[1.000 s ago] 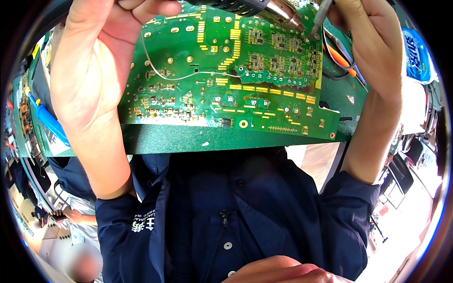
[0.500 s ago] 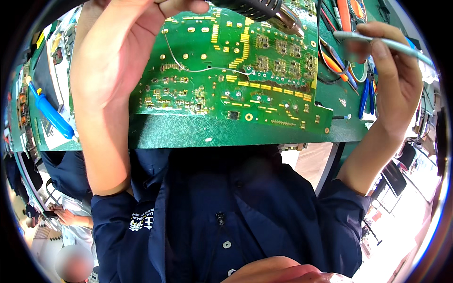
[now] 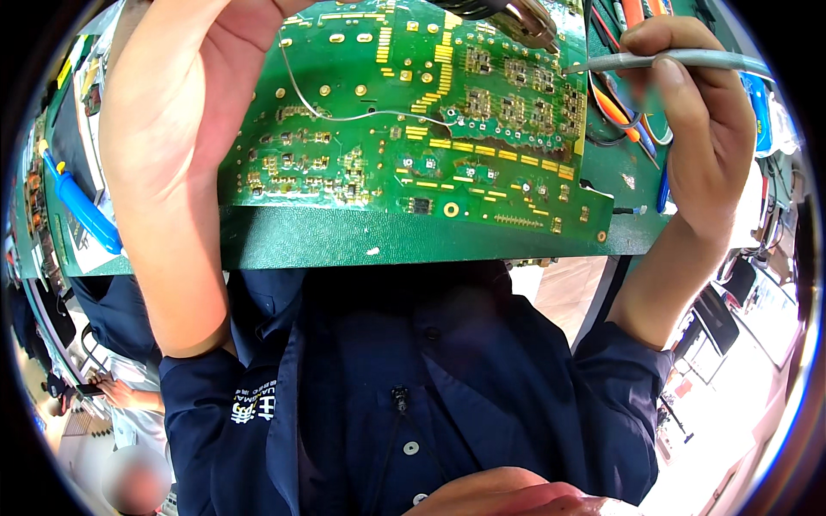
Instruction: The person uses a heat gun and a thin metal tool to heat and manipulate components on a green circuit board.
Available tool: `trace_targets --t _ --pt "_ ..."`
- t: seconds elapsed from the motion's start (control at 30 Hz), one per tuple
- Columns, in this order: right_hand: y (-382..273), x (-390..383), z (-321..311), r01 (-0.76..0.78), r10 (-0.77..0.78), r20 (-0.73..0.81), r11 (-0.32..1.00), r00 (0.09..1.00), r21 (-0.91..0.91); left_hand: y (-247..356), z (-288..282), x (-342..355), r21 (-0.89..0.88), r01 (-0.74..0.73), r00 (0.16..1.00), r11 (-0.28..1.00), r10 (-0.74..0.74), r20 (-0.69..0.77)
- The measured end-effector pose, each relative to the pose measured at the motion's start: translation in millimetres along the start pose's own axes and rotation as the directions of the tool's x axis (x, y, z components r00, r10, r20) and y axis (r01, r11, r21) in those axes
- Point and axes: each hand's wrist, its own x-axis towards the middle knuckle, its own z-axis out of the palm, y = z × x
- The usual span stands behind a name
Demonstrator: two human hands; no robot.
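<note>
My left hand [image 3: 181, 95] is closed at the upper left around what appears to be the black hot-air gun, its grip cut off by the frame. The gun's metal nozzle [image 3: 531, 27] hangs over the upper right of a green circuit board [image 3: 413, 219]. My right hand [image 3: 701, 120] pinches a slim grey tweezer-like tool [image 3: 714, 60] held nearly horizontal, its tip at the board's components just below the nozzle. A thin pale wire [image 3: 301, 97] curves across the board to a ragged patch near its middle.
A green mat [image 3: 310, 241] lies under the board. Pliers and orange-handled tools [image 3: 611, 112] lie at its right, with a blue pack [image 3: 757, 107] beyond. A blue syringe-like tool [image 3: 86, 206] rests at the left. Another person's hand [image 3: 116, 393] shows at the lower left.
My right hand has shifted rightward and the grey tool has swung from upright to nearly horizontal, its tip now at the board. The board appears slightly higher in view.
</note>
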Motion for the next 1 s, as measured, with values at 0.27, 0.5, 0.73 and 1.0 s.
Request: trace_targets --t 0.27,0.5,0.73,1.0 --pt "2.3 1.9 -6.2 0.048 -0.051 0.091 0.998 0.995 0.042 1.7 -13.7 -2.4 0.027 -0.019 0.999 0.999 0.018 0.039" --pt "2.9 4.0 -7.8 0.082 -0.086 0.109 0.996 0.990 0.041 3.5 -14.8 -3.8 0.038 -0.016 0.999 0.999 0.015 0.035" --pt "3.2 4.6 -9.5 0.104 -0.111 0.133 0.993 0.985 0.053 4.3 -15.0 -3.4 0.043 -0.011 0.999 0.999 0.009 0.040" --pt "1.8 4.7 -8.9 0.112 -0.119 0.141 0.992 0.983 0.053 5.2 -14.1 -2.8 0.049 -0.009 0.999 0.999 0.007 0.038"
